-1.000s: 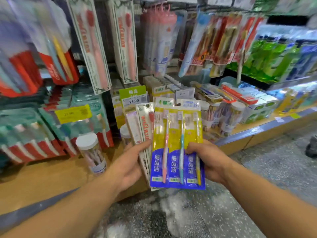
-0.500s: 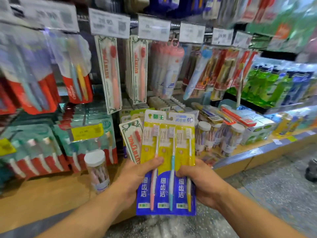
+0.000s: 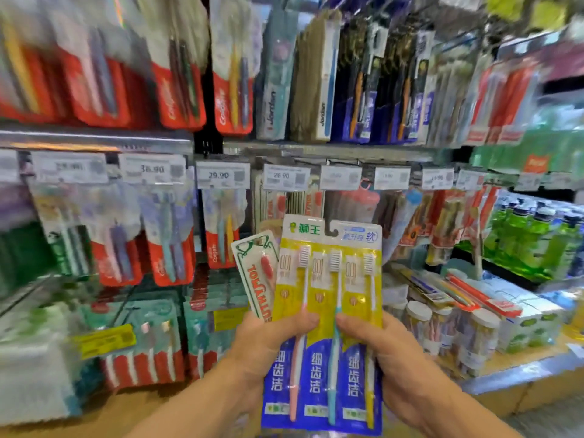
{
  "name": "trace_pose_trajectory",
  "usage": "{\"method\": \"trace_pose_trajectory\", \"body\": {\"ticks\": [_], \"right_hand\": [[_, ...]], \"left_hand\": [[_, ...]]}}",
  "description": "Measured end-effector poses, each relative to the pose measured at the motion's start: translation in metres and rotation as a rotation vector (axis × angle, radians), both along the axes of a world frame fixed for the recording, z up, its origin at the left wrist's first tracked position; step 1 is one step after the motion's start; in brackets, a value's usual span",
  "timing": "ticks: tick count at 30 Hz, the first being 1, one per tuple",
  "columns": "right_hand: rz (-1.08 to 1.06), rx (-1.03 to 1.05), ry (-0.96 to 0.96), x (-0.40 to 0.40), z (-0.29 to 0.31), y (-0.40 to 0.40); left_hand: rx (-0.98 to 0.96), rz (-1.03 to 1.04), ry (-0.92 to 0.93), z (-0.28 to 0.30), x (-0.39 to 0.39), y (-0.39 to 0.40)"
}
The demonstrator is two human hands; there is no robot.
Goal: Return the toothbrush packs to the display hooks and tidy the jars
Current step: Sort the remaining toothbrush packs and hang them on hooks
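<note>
yellow-blue three-brush pack (image 3: pixel 328 311); upright | left hand (image 3: pixel 271 339), right hand (image 3: pixel 376 346) grip it

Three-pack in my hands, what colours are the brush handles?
Pink, teal and yellow, left to right, on the three-pack; head view.

The scene is brightly and evenly lit. Heavy motion blur is seen toward the edges, wide-angle bending too; the centre is rendered sharper.

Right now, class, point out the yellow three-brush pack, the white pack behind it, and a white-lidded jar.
Yellow three-brush pack (image 3: pixel 328 276): head view, middle brush's neck.
White pack (image 3: pixel 257 273): head view, its printed card face.
White-lidded jar (image 3: pixel 418 311): head view, its lid.
</note>
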State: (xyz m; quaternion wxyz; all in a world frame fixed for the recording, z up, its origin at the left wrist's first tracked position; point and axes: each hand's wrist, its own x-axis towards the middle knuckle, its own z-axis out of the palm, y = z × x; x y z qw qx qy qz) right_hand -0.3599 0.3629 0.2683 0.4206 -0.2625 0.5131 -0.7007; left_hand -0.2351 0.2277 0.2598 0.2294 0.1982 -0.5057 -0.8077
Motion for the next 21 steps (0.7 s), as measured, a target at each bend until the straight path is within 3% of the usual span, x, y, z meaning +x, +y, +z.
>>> {"method": "trace_pose_trajectory", "body": {"ticks": [4,14,21], "right_hand": [[-0.029,-0.048,0.134,0.014,0.043,-0.019],[-0.067,-0.138,0.210,0.037,0.119,-0.042],[-0.107,-0.141,0.252,0.044,0.152,-0.021]], "left_hand": [[-0.093,0.062,0.028,0.043,0.021,-0.013],[-0.284,0.151,0.114,0.103,0.056,-0.028],[-0.412,0.029,0.145,0.140,0.059,-0.025]]}}
